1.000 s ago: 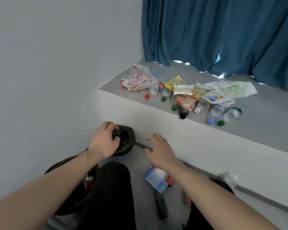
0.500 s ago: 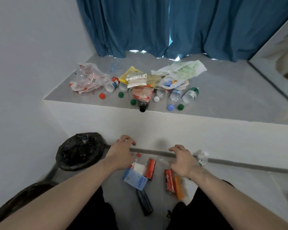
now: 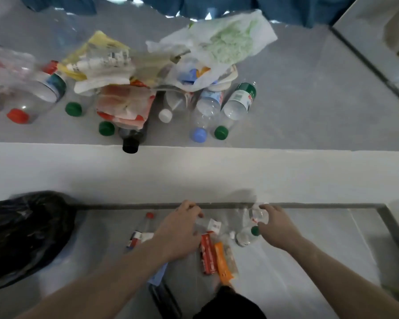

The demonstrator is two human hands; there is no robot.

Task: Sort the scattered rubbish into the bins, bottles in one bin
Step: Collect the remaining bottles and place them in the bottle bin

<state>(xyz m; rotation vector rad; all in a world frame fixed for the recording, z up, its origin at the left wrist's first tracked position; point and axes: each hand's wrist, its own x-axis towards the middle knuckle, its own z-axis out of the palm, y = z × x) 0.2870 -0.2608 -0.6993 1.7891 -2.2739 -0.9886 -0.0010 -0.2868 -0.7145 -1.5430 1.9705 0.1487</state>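
Note:
On the floor below the ledge, my left hand (image 3: 180,229) is curled, palm down, over litter next to a white carton scrap (image 3: 214,224); what lies under its fingers is hidden. The fingers and thumb of my right hand (image 3: 278,226) close round a crumpled clear bottle (image 3: 255,215) by the skirting. A clear bottle with a green cap (image 3: 247,236) lies just under that hand. A red-capped bottle (image 3: 143,229), a red wrapper (image 3: 207,254) and an orange wrapper (image 3: 222,261) lie between my arms. A bin lined with a black bag (image 3: 25,233) stands at the left.
The grey ledge (image 3: 309,100) above carries a pile of bottles, loose caps, wrappers and plastic bags; a dark bottle (image 3: 131,137) pokes over its edge. A dark bottle (image 3: 164,298) and a blue pack (image 3: 158,275) lie near my knees. Blue curtain hangs behind.
The view has dropped and closed in on the floor. My right hand has reached right onto the clear bottle by the skirting. My left hand has shifted right over the litter.

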